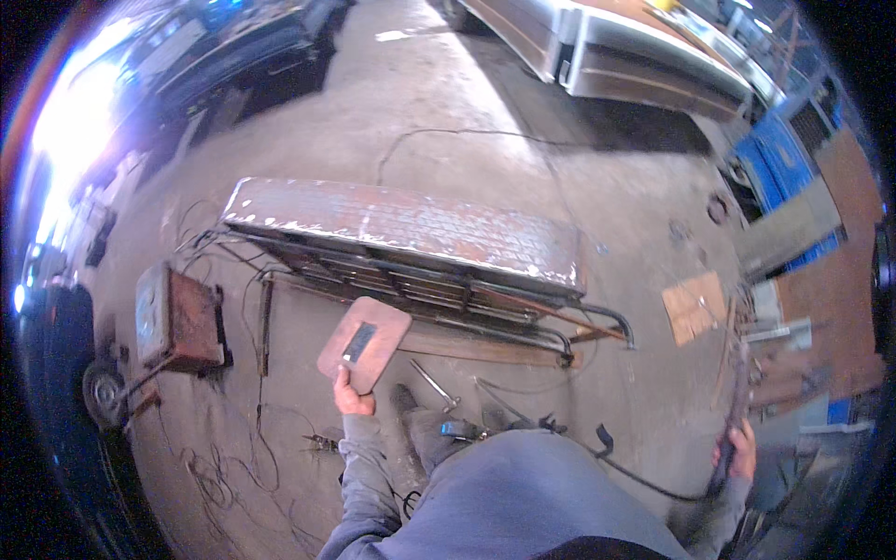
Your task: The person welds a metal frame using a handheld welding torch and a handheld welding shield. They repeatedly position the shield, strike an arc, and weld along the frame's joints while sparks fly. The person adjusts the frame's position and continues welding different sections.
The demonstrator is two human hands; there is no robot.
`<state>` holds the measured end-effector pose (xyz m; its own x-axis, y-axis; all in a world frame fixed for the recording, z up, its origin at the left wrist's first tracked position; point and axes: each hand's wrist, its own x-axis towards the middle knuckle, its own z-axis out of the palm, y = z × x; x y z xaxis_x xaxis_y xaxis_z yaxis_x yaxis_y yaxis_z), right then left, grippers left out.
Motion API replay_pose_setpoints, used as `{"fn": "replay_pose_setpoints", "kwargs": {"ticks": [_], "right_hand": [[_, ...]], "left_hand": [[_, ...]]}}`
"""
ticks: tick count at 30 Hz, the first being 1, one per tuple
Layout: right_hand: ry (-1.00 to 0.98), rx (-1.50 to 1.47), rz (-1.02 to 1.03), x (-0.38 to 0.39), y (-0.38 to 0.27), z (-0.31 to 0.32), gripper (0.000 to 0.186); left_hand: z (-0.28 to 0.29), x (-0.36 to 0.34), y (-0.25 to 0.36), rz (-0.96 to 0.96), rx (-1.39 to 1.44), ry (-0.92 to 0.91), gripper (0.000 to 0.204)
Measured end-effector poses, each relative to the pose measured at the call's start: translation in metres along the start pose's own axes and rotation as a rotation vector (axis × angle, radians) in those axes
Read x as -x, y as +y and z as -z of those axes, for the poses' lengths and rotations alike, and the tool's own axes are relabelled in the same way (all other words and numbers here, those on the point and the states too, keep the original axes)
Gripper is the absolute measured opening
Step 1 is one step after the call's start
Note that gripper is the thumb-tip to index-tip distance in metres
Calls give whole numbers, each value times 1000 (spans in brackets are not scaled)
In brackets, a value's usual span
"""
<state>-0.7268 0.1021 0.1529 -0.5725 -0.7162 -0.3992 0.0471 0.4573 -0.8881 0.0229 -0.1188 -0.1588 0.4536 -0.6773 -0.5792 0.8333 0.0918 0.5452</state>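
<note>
The left hand point(353, 399) grips a welding shield point(364, 342) by its bottom handle; it looks light and stiff. The right hand point(737, 455) is closed on a cable point(653, 481). Beyond, a hammer point(435, 385) lies on the floor point(467, 149) before a rusty steel frame point(411, 233).

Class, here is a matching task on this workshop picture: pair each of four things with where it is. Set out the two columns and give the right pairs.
Things:
1. welding shield
2. hammer
3. cardboard sheet
4. rusty box on wheels

Places:
A. flat on the floor at the right
B. held up in the left hand
C. at the left, beside the long metal frame
D. on the floor just ahead of the boot

Pairs: 1-B, 2-D, 3-A, 4-C
</note>
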Motion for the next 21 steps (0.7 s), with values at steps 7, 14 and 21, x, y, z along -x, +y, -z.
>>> {"fn": "replay_pose_setpoints", "kwargs": {"ticks": [7, 14, 21], "right_hand": [[-90, 148, 120, -6, -51, 49, 65], [-395, 159, -1, -31, -60, -105, 80], [-942, 638, -130, -55, -61, -307, 54]], "left_hand": [[-53, 45, -12, -197, -15, 52, 42], [-18, 7, 7, -225, -52, 57, 39], [36, -34, 31, -184, 23, 269, 42]]}}
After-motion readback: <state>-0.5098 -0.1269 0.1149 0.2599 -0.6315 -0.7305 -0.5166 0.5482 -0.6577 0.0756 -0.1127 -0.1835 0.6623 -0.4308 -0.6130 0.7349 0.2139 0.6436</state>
